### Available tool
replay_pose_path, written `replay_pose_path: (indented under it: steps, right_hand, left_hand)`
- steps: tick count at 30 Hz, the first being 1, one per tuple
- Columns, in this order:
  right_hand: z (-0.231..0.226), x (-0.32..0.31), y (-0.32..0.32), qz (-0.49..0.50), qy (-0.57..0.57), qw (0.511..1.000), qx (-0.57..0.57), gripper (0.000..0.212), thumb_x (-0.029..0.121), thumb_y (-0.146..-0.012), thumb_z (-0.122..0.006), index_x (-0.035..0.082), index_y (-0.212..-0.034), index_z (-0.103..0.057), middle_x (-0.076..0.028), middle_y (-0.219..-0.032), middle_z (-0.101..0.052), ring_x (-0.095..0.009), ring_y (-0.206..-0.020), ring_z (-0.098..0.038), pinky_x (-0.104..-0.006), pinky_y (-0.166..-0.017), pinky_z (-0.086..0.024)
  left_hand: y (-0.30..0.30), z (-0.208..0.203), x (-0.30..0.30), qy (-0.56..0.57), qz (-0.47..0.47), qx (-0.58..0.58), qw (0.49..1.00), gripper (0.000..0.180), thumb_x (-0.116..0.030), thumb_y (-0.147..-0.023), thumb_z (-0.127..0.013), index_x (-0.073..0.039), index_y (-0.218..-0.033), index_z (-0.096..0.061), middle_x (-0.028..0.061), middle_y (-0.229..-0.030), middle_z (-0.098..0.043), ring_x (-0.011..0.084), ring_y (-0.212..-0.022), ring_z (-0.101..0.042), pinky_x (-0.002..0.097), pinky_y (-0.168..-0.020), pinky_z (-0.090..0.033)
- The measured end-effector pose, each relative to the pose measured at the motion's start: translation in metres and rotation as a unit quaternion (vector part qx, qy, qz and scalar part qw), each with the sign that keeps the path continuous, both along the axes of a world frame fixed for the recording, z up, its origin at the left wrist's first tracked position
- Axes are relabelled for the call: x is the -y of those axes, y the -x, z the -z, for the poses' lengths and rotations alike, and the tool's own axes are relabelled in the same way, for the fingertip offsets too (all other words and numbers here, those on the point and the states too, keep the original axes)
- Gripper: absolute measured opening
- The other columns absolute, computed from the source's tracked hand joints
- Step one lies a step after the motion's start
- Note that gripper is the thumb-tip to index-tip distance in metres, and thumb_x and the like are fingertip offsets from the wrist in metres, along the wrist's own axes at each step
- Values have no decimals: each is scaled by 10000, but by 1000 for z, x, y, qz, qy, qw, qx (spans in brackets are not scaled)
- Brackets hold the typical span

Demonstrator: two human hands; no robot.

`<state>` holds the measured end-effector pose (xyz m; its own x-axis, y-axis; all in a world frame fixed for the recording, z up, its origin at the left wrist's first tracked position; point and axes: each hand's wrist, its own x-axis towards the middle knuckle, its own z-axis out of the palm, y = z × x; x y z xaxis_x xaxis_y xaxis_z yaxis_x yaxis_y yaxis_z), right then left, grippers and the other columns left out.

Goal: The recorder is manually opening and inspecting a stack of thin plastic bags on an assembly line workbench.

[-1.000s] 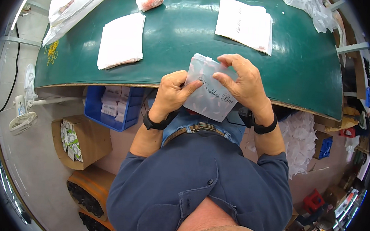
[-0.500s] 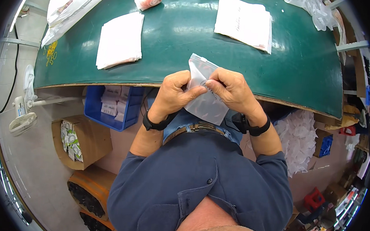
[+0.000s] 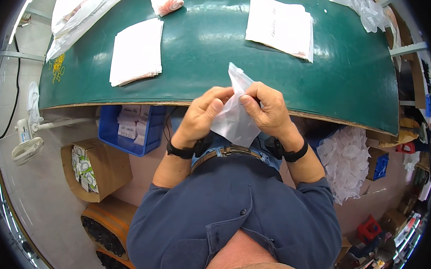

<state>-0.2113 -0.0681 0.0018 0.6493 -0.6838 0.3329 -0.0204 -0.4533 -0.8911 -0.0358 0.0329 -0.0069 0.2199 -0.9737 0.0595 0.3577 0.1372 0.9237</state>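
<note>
A frosted plastic zip bag [image 3: 236, 123] hangs between my hands, just in front of the table's near edge and above my lap. My right hand [image 3: 267, 110] pinches its upper right side between thumb and bent fingers. At the left edge, my left hand [image 3: 201, 115] is closed around the plastic, with some fingertips hidden behind it. Folds run down the bag, and its top corner points up toward the table. Beyond my left hand lies a stack of white bags [image 3: 137, 53]. Another stack of white printed bags [image 3: 279, 29] lies farther off to the right.
The green table [image 3: 205, 60] holds yellow rubber bands [image 3: 58, 68], a large white plastic sack [image 3: 85, 8] and a rolled bundle [image 3: 164, 0]. Below are a blue crate [image 3: 152, 130], a cardboard box [image 3: 114, 170], a fan [image 3: 27, 150] and a heap of white plastic bags [image 3: 346, 162].
The bag has turned and creased, and its printed face no longer shows. My left thumb has drawn back left from the bag's middle. My right hand stays pinched on it.
</note>
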Motion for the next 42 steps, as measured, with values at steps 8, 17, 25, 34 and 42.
replay_pose_path:
  steps: [8,17,25,34,42]
  right_hand:
    - [15,-7,-3,-15,28,999,18,172,142,-986,-666,13,-892,-602,-63,-767,-598,-152,-646,-526,-295,-588,-438]
    - [18,-6,7,45,2,999,10,227,196,-1011,-649,25,-873,-589,-56,-714,-573,-135,-601,-495,-281,-549,-412]
    - [15,-14,6,-35,-21,999,3,296,235,-1015,-659,17,-828,-588,-44,-676,-556,-110,-599,-484,-280,-544,-421]
    - [14,-8,-4,60,-47,997,18,303,204,-975,-709,11,-785,-574,-75,-640,-545,-110,-560,-474,-299,-503,-407]
    - [19,-10,11,-7,-137,991,-13,277,192,-1004,-674,10,-810,-595,10,-658,-545,-59,-617,-452,-263,-532,-395]
  left_hand:
    - [10,10,-13,-40,2,104,994,220,-200,-1027,-653,17,-1057,-630,-5,-895,-651,46,-793,-581,198,-696,-486]
    - [4,14,-12,-52,0,-12,999,215,-229,-1044,-624,-16,-1015,-609,-25,-814,-599,22,-725,-523,192,-611,-439]
    - [4,19,-11,-20,-17,186,982,209,-229,-1065,-581,-26,-1018,-602,-38,-798,-588,24,-694,-515,192,-609,-435]
    - [11,13,-10,-81,74,54,992,219,-207,-1067,-574,-30,-941,-604,-45,-779,-568,27,-670,-483,209,-593,-416]
    - [0,20,-9,8,-37,294,955,214,-207,-1064,-577,-33,-946,-615,-54,-779,-558,23,-671,-461,205,-595,-398]
